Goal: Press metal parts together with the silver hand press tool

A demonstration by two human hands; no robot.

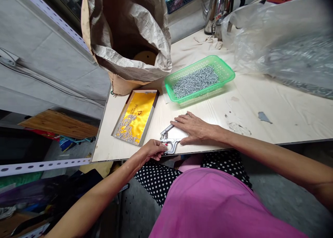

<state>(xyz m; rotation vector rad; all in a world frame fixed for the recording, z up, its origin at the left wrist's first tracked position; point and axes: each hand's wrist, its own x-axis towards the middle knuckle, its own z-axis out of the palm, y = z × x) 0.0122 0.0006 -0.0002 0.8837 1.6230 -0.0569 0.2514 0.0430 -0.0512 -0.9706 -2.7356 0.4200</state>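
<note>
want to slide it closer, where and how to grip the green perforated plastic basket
Probably grip the near long rim of the green basket from the person's side: the edge flares out, and the crumpled brown sack stands by its left end, the clear plastic bag by its right. Keep it level; loose metal pieces lie inside.

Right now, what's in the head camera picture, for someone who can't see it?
A person's left hand pinches at the near end of a small grey metal tool on a pale table, the right hand touching it. Nearby, small metal pieces lie in a yellow-lined box and a green basket, with an open sack behind.
</note>
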